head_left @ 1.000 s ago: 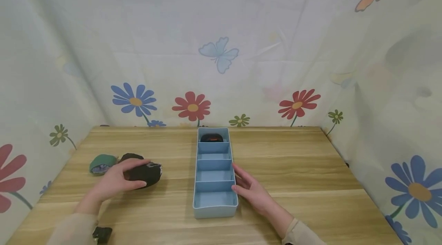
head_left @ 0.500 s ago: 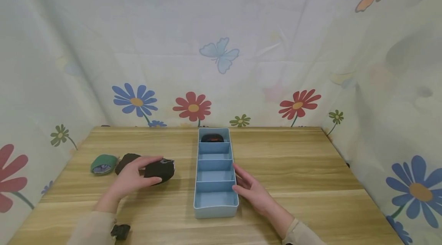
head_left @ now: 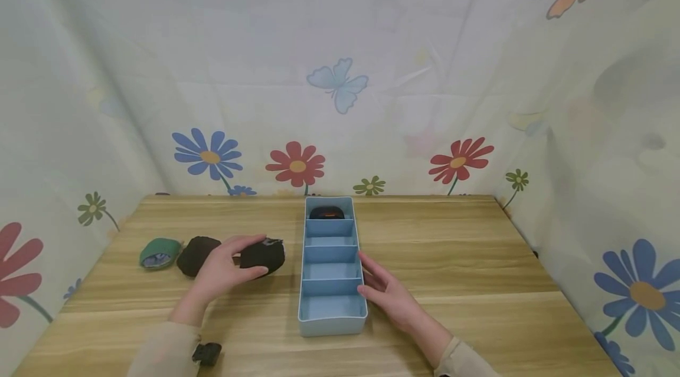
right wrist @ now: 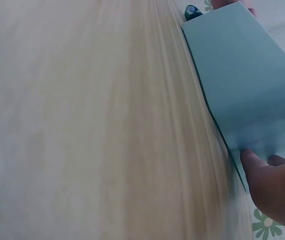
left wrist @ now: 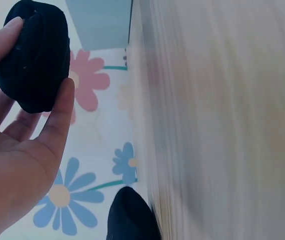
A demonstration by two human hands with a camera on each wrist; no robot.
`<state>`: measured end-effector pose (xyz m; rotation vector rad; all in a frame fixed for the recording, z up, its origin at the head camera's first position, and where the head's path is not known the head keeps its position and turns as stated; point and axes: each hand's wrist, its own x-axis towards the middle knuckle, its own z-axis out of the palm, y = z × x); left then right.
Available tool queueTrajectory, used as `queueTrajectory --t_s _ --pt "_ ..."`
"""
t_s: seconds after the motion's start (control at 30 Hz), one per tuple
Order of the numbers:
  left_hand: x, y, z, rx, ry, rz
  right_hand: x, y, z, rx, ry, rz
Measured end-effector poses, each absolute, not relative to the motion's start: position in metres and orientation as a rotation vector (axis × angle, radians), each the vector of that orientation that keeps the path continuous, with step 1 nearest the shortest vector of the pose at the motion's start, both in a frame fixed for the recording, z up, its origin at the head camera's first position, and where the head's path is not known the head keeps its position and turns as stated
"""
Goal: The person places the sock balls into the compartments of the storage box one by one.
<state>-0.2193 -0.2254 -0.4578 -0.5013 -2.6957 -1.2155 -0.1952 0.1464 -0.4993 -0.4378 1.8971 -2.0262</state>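
box (head_left: 333,327): light blue | bundle (head_left: 262,256): black | tabletop (head_left: 451,247): tan, wood-grained | backdrop (head_left: 255,41): flower-printed

Soft, dim light fills the head view, while the tabletop (left wrist: 237,125) blurs pale in the 2 wrist views.

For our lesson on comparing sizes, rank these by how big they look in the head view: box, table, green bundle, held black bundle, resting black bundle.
1. Table
2. Box
3. Held black bundle and resting black bundle: too alike to rank, both partly hidden by the left hand
4. Green bundle, looks slightly smaller
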Motion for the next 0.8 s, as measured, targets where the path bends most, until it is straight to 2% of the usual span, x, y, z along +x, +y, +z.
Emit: queueTrajectory --t_s 0.8 --pt "-0.247 -0.166 -0.441 -0.56 -2.619 -1.319 -0.195 0.146 -0.499 -0.461 1.879 -2.045"
